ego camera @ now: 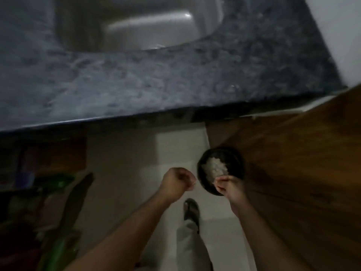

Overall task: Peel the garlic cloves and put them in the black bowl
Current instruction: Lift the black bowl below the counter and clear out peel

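The head view is dim and smeared by motion blur, so fine detail is lost throughout. The black bowl is held out over the pale floor, below the front edge of the dark stone counter and just beside a brown wooden panel on the right. Inside the bowl lies a whitish heap of garlic; whether it is peeled cloves or skins cannot be made out.

The right hand grips the bowl's near rim, fingers curled over the edge and hiding that part of it. The left hand is just beside the bowl to the left, not touching it, its fingers curled into a loose fist. Something small may be pinched at its fingertips, but the blur makes it impossible to tell if it holds anything.

At the counter's far side a steel sink is cut off by the top edge. Below the hands, one sandalled foot and a light trouser leg show on the floor. Along the left, dark shapes and something green stand under the counter, too murky to identify.
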